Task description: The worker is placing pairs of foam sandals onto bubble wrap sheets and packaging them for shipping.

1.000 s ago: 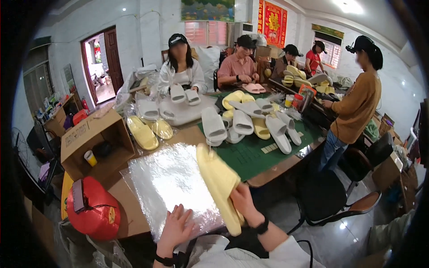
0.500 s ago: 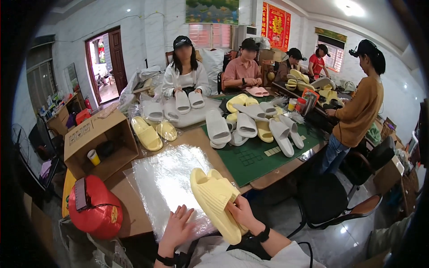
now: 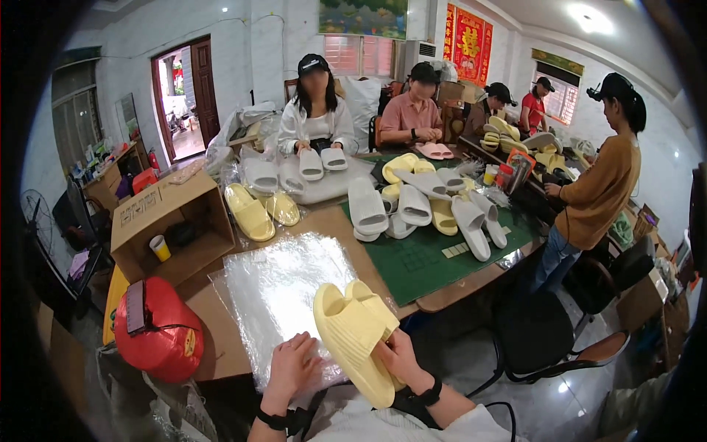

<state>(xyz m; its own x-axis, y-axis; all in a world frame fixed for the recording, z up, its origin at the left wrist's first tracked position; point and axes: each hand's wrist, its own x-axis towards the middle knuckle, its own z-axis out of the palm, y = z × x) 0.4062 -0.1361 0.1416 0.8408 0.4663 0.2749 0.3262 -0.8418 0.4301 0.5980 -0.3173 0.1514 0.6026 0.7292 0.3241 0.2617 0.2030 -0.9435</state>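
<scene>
My right hand (image 3: 401,359) grips a pair of pale yellow slide sandals (image 3: 350,342), tilted with their toe ends away from me. Beneath and beyond them is a stack of clear plastic bags (image 3: 276,272) on the table's near side. My left hand (image 3: 294,365) lies at the near part of this stack, fingers slightly bent over the film. No object shows in it.
Left stand an open cardboard box (image 3: 173,228) and a red roll (image 3: 158,331). Beyond lie yellow slides (image 3: 250,212) and, on a green mat (image 3: 412,276), several grey slides (image 3: 366,206). An office chair (image 3: 534,331) stands right. Several people work around the table.
My left hand's fingers have drawn closer together over the plastic bags. The yellow slides stay in my right hand, nearly in place. The view has shifted slightly.
</scene>
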